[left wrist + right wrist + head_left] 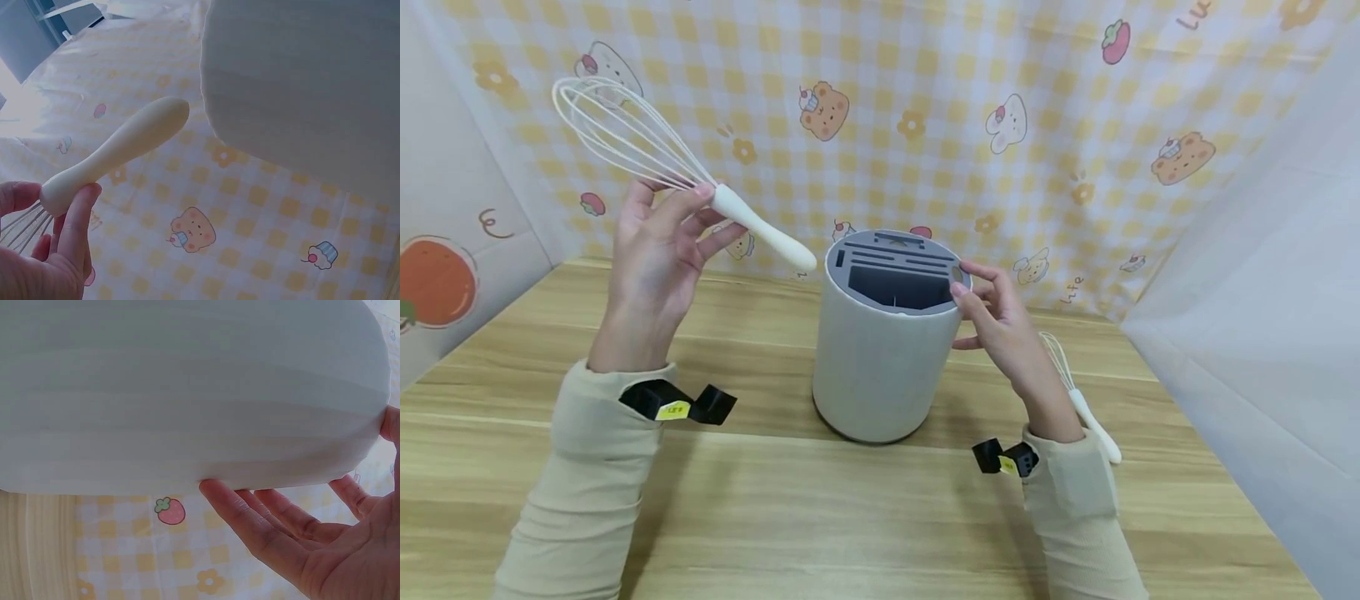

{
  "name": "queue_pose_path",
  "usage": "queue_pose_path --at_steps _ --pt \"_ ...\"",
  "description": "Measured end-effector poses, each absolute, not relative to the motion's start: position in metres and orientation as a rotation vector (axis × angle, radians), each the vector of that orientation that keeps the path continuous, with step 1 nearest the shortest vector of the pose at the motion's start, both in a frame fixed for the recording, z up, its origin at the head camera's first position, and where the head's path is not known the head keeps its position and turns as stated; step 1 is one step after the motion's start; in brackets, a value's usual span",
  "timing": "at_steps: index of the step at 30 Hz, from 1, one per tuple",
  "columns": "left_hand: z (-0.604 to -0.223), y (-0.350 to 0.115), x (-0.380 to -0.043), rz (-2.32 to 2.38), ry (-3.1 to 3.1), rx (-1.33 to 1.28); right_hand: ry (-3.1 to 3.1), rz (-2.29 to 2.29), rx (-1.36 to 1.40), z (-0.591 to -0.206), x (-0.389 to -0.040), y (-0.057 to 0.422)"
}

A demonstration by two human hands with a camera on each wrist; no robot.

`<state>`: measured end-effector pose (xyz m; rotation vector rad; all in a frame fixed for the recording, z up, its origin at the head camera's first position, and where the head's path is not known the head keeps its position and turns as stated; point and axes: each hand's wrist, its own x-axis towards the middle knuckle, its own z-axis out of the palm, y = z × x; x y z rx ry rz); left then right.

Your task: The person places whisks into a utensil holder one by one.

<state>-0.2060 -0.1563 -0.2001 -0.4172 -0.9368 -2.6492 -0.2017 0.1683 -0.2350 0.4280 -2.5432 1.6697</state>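
Note:
In the head view my left hand (662,242) pinches a cream whisk (760,225) where its wires meet the handle. The wire loops point up and left, and the handle end slants down close to the utensil holder (876,367). That holder is a white upright cylinder with a grey slotted top (895,258), standing on the table. My right hand (1000,325) rests at its right rim, thumb and forefinger at the top edge. The right wrist view shows fairly straight fingers (269,540) with their tips against the white wall. A large opening and narrow slots show in the top.
A second cream whisk (1090,417) lies on the wooden table (850,517), partly behind my right forearm. A checked yellow cloth (925,108) hangs behind the table, with pale panels (1262,250) at both sides.

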Motion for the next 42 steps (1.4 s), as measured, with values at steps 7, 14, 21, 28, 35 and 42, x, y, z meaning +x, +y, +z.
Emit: queue_pose_path --at_steps 7,14,21,28,35,42 --pt "-0.197 -0.145 -0.199 -2.633 -0.925 -0.508 -2.545 1.671 0.422 -0.235 -0.201 0.168" --pt "-0.196 -0.134 -0.195 -2.607 -0.969 -0.601 -2.541 1.665 0.431 -0.235 -0.201 0.168" --pt "-0.197 -0.127 -0.192 -2.640 -0.987 -0.610 -2.539 1.673 0.429 -0.235 -0.201 0.168" --pt "-0.198 -0.124 -0.192 -2.578 -1.073 -0.641 -2.539 1.666 0.438 -0.234 -0.201 0.168" --pt "-0.199 -0.120 -0.192 -2.467 -1.204 -0.669 -2.537 1.673 0.434 -0.235 -0.201 0.168" --pt "-0.202 -0.113 -0.191 -2.305 -1.393 -0.694 -2.534 1.677 0.437 -0.234 -0.201 0.168"
